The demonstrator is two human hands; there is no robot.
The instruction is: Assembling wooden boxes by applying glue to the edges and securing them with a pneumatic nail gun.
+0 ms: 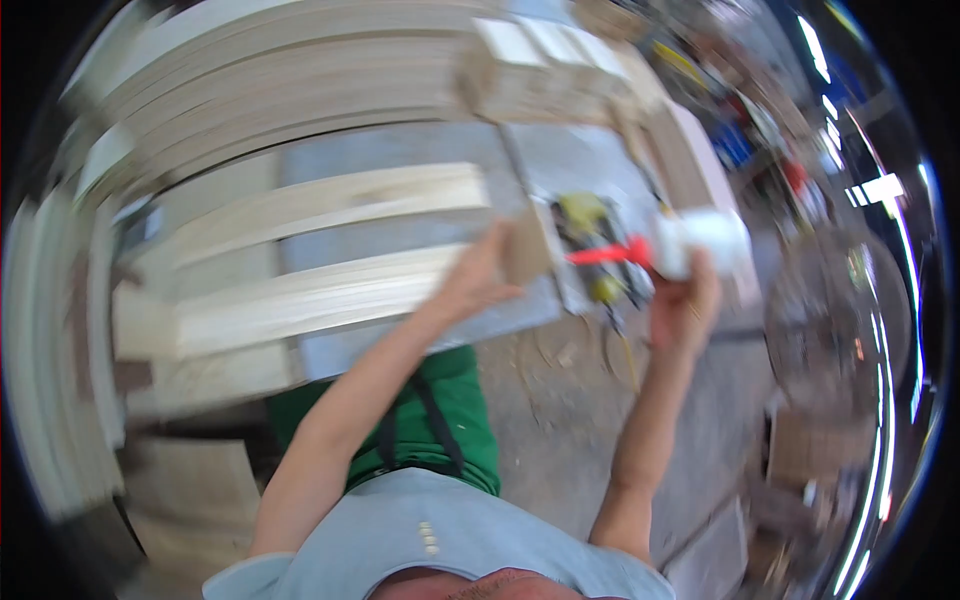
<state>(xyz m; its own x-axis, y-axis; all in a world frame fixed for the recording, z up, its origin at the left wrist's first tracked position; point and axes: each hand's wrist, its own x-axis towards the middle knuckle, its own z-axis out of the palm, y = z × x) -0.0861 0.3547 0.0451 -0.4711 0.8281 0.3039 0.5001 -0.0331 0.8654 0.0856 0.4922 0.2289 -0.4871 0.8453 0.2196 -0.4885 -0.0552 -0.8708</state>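
1. Workshop setting is recorded: a grey flat worktop (400, 150) is seen under pale wooden planks (330, 205) laid lengthwise, with a stack of pale boards (290, 75) behind it; the concrete floor (560, 400) below is littered with shavings. The whole view is motion-blurred.
2. Left hand (470, 280) is closed around a small tan wooden block (522, 245), which is held upright just above the worktop's near edge.
3. Right hand (685, 300) is clenched on a white plastic glue bottle (705, 243); its red tapered nozzle (605, 254) is pointed toward the block. Contact between nozzle and block cannot be told through the blur.
4. Behind the nozzle, a yellow-green power tool (590, 225) is noted on the worktop, partly hidden by it.
5. Green trousers (440, 410) and a grey shirt (440, 530) are visible at the lower edge.
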